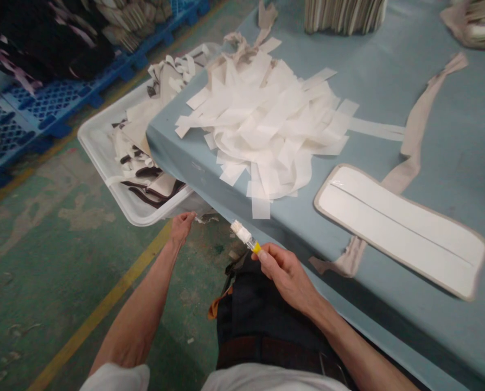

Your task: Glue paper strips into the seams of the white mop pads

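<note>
My right hand point(285, 271) grips a small brush point(244, 236) by its yellow handle. The brush points away from me, off the table edge, and its head looks whitish. Down by the corner of a white plastic tub, my left hand point(181, 225) is closed in a pinch. A thin pale shred shows at its fingertips, too small to name. On the table, beyond the brush, lies a heap of white strips point(267, 119). To the right rests a long white panel point(401, 231) with a beige border and a dark centre line, a beige strap point(419, 119) passing under it.
The blue-grey table point(389, 81) fills the right side. Under its left edge stands the white tub point(134, 217) with fabric pieces inside. Stacked pieces point(344, 16) sit at the back. Blue pallets point(34, 117) with dark bundles stand on the green floor point(83, 212).
</note>
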`<state>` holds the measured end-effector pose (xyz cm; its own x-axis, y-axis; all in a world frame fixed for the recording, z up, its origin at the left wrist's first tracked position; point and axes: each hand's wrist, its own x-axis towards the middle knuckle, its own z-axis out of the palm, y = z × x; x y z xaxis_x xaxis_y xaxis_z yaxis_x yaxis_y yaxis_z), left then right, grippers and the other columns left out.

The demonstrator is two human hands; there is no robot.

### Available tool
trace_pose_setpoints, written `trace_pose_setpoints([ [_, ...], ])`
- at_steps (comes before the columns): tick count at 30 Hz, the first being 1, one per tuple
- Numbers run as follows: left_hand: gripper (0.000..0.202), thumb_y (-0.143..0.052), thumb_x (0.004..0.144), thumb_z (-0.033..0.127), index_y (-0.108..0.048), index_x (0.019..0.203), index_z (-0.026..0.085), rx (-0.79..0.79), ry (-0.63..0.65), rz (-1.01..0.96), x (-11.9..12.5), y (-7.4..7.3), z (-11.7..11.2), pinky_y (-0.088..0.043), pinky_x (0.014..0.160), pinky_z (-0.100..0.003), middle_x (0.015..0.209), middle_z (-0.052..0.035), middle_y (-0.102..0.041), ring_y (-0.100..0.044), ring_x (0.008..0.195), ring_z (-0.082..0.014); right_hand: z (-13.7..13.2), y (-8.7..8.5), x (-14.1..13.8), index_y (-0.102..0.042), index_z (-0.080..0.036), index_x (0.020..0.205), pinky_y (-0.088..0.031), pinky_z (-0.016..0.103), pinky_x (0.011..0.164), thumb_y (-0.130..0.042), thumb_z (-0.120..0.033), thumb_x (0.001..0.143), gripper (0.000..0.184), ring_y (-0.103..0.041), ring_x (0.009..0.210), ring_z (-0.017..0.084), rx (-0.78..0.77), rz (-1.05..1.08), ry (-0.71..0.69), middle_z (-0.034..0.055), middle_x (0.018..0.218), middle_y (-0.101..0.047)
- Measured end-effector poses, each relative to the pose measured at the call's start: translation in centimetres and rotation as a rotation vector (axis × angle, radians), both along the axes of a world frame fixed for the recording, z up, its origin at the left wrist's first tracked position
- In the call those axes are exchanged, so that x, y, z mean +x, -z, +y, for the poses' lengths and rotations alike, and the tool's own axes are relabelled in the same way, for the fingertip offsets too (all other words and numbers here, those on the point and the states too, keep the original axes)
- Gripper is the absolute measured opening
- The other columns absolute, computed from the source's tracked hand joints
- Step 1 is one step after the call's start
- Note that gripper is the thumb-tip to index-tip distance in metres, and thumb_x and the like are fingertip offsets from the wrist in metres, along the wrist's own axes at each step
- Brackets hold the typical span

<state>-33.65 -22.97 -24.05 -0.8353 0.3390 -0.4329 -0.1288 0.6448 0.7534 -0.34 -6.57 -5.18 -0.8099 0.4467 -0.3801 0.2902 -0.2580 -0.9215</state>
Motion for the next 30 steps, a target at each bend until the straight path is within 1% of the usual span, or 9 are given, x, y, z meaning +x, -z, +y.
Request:
trace_pose_setpoints([
  [3, 0.044, -0.07, 0.101, 0.049, -0.066, 0.129, 0.016, 0.036, -0.011, 0.015, 0.3, -0.3, 0.7, -0.064, 0.096, -0.047, 0.128, -0.0109, -0.068, -0.069, 0.112, -0.0263, -0.3, 0.0, 0.0, -0.06, -0.02, 0.083, -0.027, 0.029, 0.057, -0.052, -0.081, 0.099, 0.064, -0.031, 0.059, 0.012, 0.019, -0.007, 0.005, -0.0064, 0.065, -0.039],
  [10, 0.042, -0.068, 0.102, 0.051, -0.069, 0.122, 0.015, 0.084, -0.031, 0.039, 1.1, -1.6, 2.2, -0.063, 0.096, -0.046, 0.122, -0.01, -0.071, -0.07, 0.11, -0.0252, -1.1, 0.4, 0.2, -0.057, -0.021, 0.083, -0.025, 0.028, 0.056, -0.053, -0.08, 0.1, 0.061, -0.03, 0.059, 0.011, 0.027, -0.012, -0.006, -0.0069, 0.065, -0.037],
  [14, 0.042, -0.071, 0.101, 0.046, -0.066, 0.13, 0.016, 0.081, -0.018, -0.002, 1.8, -3.1, 2.9, -0.063, 0.097, -0.047, 0.13, -0.0112, -0.068, -0.069, 0.114, -0.0268, -0.9, 0.4, 0.3, -0.059, -0.02, 0.084, -0.025, 0.028, 0.056, -0.052, -0.079, 0.101, 0.062, -0.033, 0.059, 0.011, 0.024, -0.007, -0.007, -0.0063, 0.065, -0.04],
  [17, 0.044, -0.072, 0.101, 0.043, -0.064, 0.135, 0.017, 0.115, 0.027, -0.06, 3.1, -5.3, 2.6, -0.064, 0.096, -0.047, 0.133, -0.0125, -0.067, -0.069, 0.114, -0.0258, -0.7, -0.1, 0.2, -0.063, -0.018, 0.09, -0.025, 0.028, 0.053, -0.049, -0.078, 0.103, 0.063, -0.032, 0.055, 0.011, 0.013, -0.003, -0.022, -0.0067, 0.063, -0.04],
  [19, 0.044, -0.071, 0.101, 0.045, -0.064, 0.134, 0.016, 0.155, 0.063, -0.104, 4.7, -7.3, 2.1, -0.064, 0.093, -0.045, 0.128, -0.0117, -0.069, -0.07, 0.107, -0.0239, -0.6, -0.4, 0.2, -0.065, -0.017, 0.093, -0.025, 0.028, 0.052, -0.047, -0.08, 0.103, 0.066, -0.032, 0.054, 0.011, -0.007, 0.017, -0.039, -0.0069, 0.062, -0.04],
  [22, 0.044, -0.067, 0.103, 0.054, -0.068, 0.122, 0.015, 0.228, 0.104, -0.143, 7.9, -10.8, 1.3, -0.063, 0.086, -0.04, 0.113, -0.0092, -0.072, -0.07, 0.093, -0.0199, -0.6, -1.0, 0.2, -0.067, -0.017, 0.096, -0.027, 0.027, 0.05, -0.046, -0.084, 0.101, 0.07, -0.033, 0.052, 0.01, -0.099, 0.064, -0.063, -0.0076, 0.061, -0.04],
  [24, 0.05, -0.065, 0.101, 0.062, -0.07, 0.116, 0.014, 0.284, 0.116, -0.139, 10.3, -13.1, 1.1, -0.061, 0.081, -0.037, 0.102, -0.0078, -0.073, -0.069, 0.085, -0.0185, -0.6, -1.5, 0.2, -0.068, -0.016, 0.1, -0.027, 0.026, 0.049, -0.045, -0.085, 0.1, 0.072, -0.032, 0.05, 0.01, -0.184, 0.088, -0.069, -0.0082, 0.06, -0.04],
  [27, 0.061, -0.071, 0.089, 0.075, -0.074, 0.105, 0.016, 0.363, 0.148, -0.119, 13.5, -16.3, 1.6, -0.059, 0.079, -0.034, 0.091, -0.0074, -0.073, -0.067, 0.082, -0.0197, -0.7, -2.5, 0.2, -0.068, -0.016, 0.102, -0.024, 0.025, 0.046, -0.045, -0.083, 0.101, 0.071, -0.028, 0.046, 0.009, -0.295, 0.136, -0.057, -0.0097, 0.056, -0.039],
  [30, 0.059, -0.076, 0.084, 0.076, -0.076, 0.095, 0.018, 0.419, 0.188, -0.108, 15.5, -18.8, 2.7, -0.057, 0.075, -0.032, 0.084, -0.0065, -0.072, -0.066, 0.079, -0.0207, -0.6, -3.5, 0.3, -0.067, -0.017, 0.098, -0.022, 0.025, 0.046, -0.044, -0.082, 0.102, 0.069, -0.025, 0.044, 0.009, -0.363, 0.186, -0.048, -0.0102, 0.052, -0.038],
])
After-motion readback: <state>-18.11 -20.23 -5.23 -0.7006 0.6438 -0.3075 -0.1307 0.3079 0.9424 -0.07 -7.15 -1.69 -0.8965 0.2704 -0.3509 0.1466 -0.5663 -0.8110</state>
